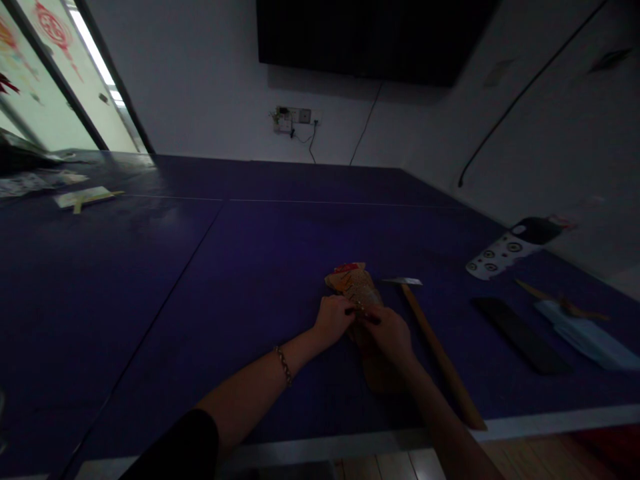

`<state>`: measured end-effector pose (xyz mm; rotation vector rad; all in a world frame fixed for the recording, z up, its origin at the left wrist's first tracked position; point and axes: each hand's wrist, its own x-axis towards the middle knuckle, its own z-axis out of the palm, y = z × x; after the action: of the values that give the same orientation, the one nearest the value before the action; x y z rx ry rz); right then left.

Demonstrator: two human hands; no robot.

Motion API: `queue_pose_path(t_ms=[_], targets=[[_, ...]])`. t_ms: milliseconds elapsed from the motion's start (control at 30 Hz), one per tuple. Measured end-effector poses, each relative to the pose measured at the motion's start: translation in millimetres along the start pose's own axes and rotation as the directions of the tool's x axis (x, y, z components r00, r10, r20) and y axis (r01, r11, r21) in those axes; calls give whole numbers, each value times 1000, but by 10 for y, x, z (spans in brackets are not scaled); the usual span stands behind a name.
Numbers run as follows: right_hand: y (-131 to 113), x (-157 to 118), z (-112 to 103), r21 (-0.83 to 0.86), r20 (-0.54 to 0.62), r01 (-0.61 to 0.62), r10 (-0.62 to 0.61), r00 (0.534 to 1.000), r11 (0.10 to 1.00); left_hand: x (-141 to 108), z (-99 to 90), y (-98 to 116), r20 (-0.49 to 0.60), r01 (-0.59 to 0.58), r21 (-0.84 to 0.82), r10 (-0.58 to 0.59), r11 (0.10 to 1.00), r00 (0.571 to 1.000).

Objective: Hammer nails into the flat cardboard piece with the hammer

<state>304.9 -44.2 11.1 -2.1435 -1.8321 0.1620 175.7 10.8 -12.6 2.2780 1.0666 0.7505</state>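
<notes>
A long brown, sole-shaped thing [383, 373] lies on the purple table [280, 233], its rounded end towards me. Its far half is patterned and crumpled, with a red patch at the tip; the dim light hides its exact kind. Over its middle my left hand [333, 320] and my right hand [387, 333] meet, fingers closed in a pinch. Something small and dark shows between the fingertips, too dim to name. Just right of my right hand rests a hammer [435, 340] with a thin metal head and wooden handle.
To the right lie a dark flat strip [520, 333], a light-blue folded piece [585, 333], a yellowish stick-like thing [560, 300] and a white-and-black patterned object [510, 250]. At the far left is a white pad [83, 197]. A screen [375, 40] hangs on the wall.
</notes>
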Motion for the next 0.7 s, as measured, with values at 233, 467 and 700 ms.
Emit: queue_pose_path(t_ms=[233, 467, 700], targets=[[18, 14, 50, -8, -7, 10, -10, 1000, 1000, 11, 23, -2, -33, 31, -21, -32, 999, 999], [33, 5, 65, 27, -30, -10, 10, 999, 1000, 26, 3, 10, -61, 97, -49, -100, 994, 993], [42, 8, 69, 71, -20, -13, 14, 1000, 997, 16, 1, -15, -57, 105, -64, -109, 992, 992]])
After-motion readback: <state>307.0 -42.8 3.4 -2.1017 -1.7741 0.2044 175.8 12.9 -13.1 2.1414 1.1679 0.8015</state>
